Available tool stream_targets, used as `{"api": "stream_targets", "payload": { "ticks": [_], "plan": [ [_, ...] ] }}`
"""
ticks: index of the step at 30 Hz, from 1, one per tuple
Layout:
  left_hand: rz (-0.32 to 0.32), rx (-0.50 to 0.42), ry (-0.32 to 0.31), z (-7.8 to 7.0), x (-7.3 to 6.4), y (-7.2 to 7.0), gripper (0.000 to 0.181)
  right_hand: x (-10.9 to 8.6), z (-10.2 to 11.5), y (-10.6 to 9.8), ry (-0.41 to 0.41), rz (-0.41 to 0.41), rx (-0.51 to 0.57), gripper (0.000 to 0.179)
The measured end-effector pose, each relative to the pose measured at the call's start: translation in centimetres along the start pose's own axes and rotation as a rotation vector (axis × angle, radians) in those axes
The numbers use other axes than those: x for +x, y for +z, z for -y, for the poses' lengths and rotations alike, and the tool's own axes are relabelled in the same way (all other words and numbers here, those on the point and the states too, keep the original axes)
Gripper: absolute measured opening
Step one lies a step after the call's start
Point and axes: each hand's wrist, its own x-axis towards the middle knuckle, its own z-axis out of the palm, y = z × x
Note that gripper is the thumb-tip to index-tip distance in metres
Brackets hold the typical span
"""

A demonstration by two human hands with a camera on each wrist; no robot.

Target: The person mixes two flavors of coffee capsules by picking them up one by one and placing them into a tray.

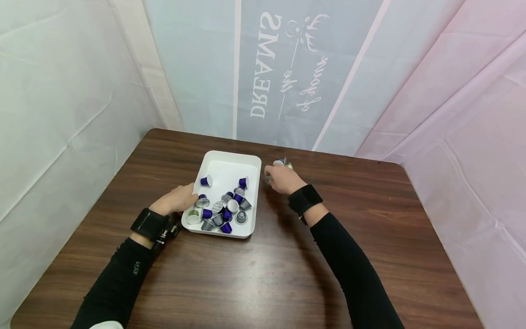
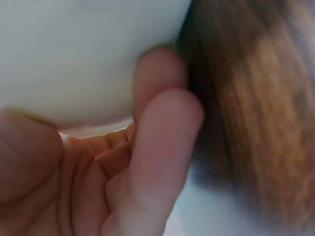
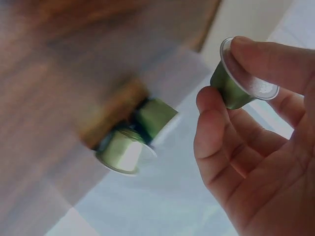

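My right hand [image 1: 283, 178] is just right of the white tray [image 1: 258, 183], near the table's far side. In the right wrist view, its thumb and fingers pinch a green coffee capsule [image 3: 234, 88] by the foil lid and body. Beyond it, two more green capsules [image 3: 124, 151] lie close together beside a blurred brown-gold shape [image 3: 115, 110]. My left hand [image 1: 174, 200] grips the tray's left side, its fingers against the outer wall in the left wrist view. Inside the tray lie purple capsules [image 1: 226, 228], grey capsules [image 1: 241, 217] and a pale green-rimmed capsule [image 1: 193, 217], mostly bunched toward the near end.
The brown wooden table [image 1: 246, 283] extends to both sides of the tray. Fabric sheets hang along its far, left and right sides; the far sheet [image 1: 197, 68] carries white lettering.
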Motion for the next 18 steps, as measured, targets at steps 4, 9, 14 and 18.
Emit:
{"api": "stream_targets", "payload": {
  "ticks": [4,9,14,18],
  "plan": [
    [0.010,-0.012,-0.009,-0.1,-0.1,0.0,0.051,-0.4,0.7,-1.2,0.012,-0.046,0.009,0.018],
    [0.014,-0.027,-0.010,-0.1,-0.2,-0.1,0.051,-1.0,2.3,-2.6,-0.008,-0.090,0.052,0.020],
    [0.009,-0.024,-0.009,-0.2,-0.3,-0.1,0.051,-1.5,4.0,-3.6,-0.056,-0.090,0.093,0.022],
    [0.006,-0.016,-0.006,-0.1,-0.2,0.0,0.050,-1.6,5.2,-3.9,-0.096,-0.073,0.089,0.022]
  ]
}}
